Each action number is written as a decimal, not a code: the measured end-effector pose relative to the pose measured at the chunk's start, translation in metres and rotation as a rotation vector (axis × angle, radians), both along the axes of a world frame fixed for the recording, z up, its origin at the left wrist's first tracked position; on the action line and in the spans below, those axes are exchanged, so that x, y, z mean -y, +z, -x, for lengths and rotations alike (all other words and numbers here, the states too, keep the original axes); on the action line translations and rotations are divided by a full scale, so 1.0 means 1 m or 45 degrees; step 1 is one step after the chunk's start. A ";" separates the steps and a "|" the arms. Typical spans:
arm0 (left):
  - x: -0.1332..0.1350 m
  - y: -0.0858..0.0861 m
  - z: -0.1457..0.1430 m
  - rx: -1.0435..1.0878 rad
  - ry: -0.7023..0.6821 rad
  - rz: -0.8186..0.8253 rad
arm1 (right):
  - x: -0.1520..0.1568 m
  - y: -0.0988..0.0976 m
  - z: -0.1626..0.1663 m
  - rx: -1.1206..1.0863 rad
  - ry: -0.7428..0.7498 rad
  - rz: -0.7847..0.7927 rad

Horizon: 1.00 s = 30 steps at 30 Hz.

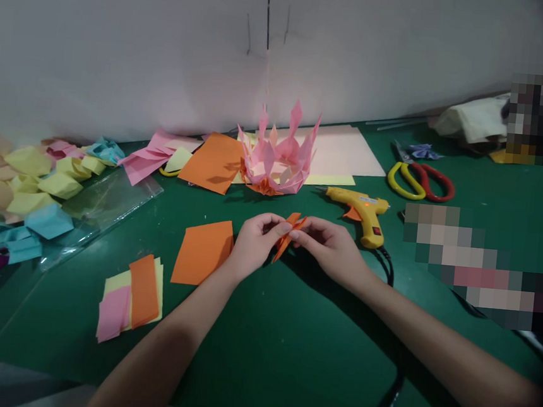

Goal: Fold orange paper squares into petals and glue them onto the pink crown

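Note:
Both my hands meet over the green table [287, 344], pinching a small folded orange paper piece [288, 235] between them. My left hand [253, 241] grips its left side with closed fingers. My right hand [327, 246] holds the right side, thumb and fingers pressed on the fold. A flat orange paper square [202, 251] lies just left of my left hand. Behind the hands stands a pink paper lotus-like crown [279, 157] with an orange base.
A yellow glue gun [363, 213] with a black cord lies right of my hands. Scissors with yellow and red handles [420, 180] are farther right. Stacked paper slips [131, 296] sit front left. Several folded pastel pieces [39, 189] pile at the left on clear plastic.

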<state>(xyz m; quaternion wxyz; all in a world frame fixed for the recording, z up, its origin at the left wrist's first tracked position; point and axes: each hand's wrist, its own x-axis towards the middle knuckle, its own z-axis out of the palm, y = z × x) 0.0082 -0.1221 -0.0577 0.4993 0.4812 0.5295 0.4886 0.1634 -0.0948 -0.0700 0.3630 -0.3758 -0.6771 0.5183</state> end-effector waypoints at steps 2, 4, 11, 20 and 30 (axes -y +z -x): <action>0.000 -0.001 -0.002 0.041 -0.004 0.020 | 0.001 0.000 0.000 -0.039 0.001 0.017; 0.001 -0.002 -0.003 0.084 0.002 0.034 | 0.002 0.001 0.001 -0.050 0.018 0.016; -0.001 -0.003 -0.003 0.308 0.148 0.057 | 0.000 0.001 0.000 -0.152 0.031 0.110; -0.001 -0.003 -0.003 0.626 0.028 0.167 | -0.008 -0.003 -0.003 -0.358 -0.012 0.276; -0.001 -0.008 -0.002 0.529 -0.093 0.214 | -0.009 -0.002 -0.003 -0.403 0.150 0.403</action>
